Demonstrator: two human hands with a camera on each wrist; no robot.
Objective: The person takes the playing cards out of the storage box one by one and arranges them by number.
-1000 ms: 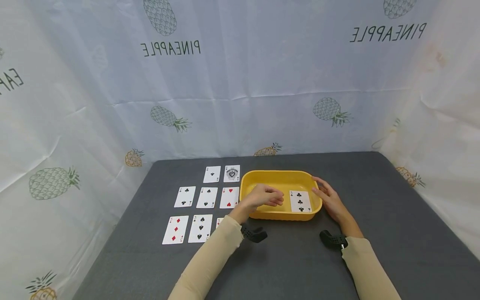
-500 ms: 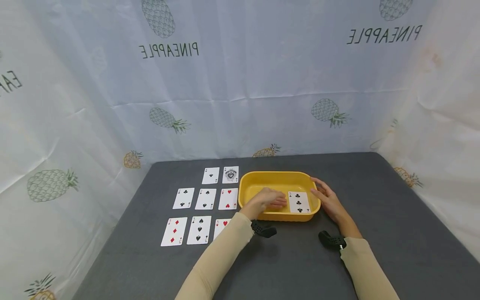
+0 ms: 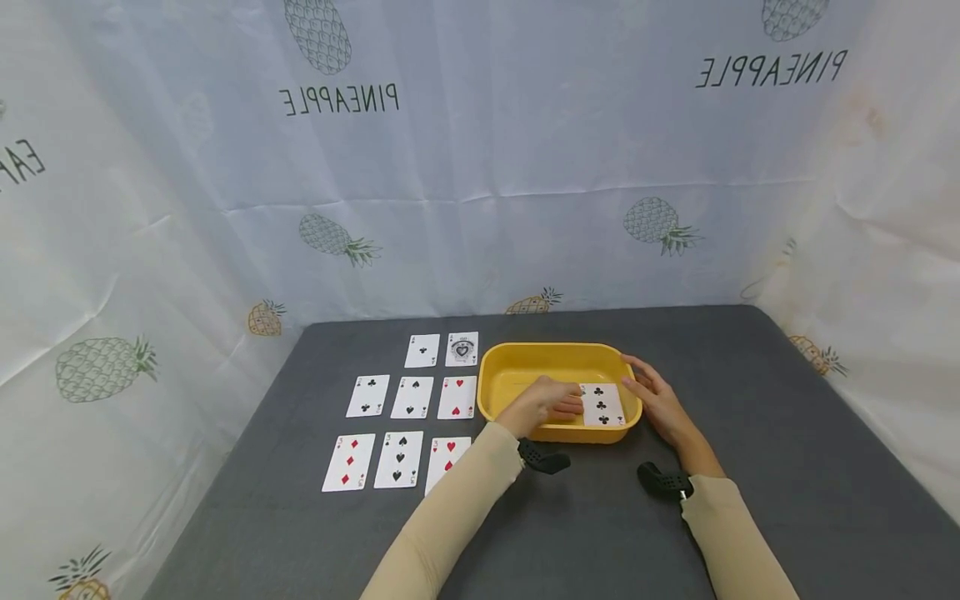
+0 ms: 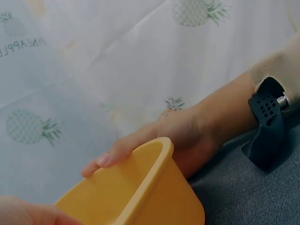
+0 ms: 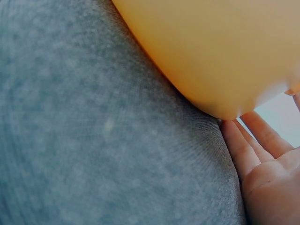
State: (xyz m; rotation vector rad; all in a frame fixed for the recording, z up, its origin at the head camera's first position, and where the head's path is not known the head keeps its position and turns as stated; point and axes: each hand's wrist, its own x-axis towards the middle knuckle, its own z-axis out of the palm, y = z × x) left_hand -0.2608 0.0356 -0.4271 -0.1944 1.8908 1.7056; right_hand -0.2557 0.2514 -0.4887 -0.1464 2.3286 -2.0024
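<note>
A three of clubs card (image 3: 603,406) lies face up at the right end of a yellow plastic tray (image 3: 551,348). My left hand (image 3: 546,404) reaches over the near rim, its fingertips overlapping the card's left edge; I cannot tell whether they pinch it. Only a blurred part of that hand (image 4: 28,213) enters the left wrist view. At the tray's right end my right hand (image 3: 660,404) holds the wall, thumb over the rim and fingers outside. The right wrist view has those fingers (image 5: 265,136) against the tray's outer wall (image 5: 220,51).
Left of the tray, face-up playing cards stand in rows on the dark table (image 3: 247,533): two aces behind, twos such as the two of hearts (image 3: 457,397) in the middle, threes such as the three of diamonds (image 3: 349,462) in front. A pineapple-print curtain (image 3: 480,250) hangs around.
My left hand has moved right inside the tray to the three of clubs card, which has shifted slightly right. The three of hearts shows more from behind the left sleeve. My right hand stays put.
</note>
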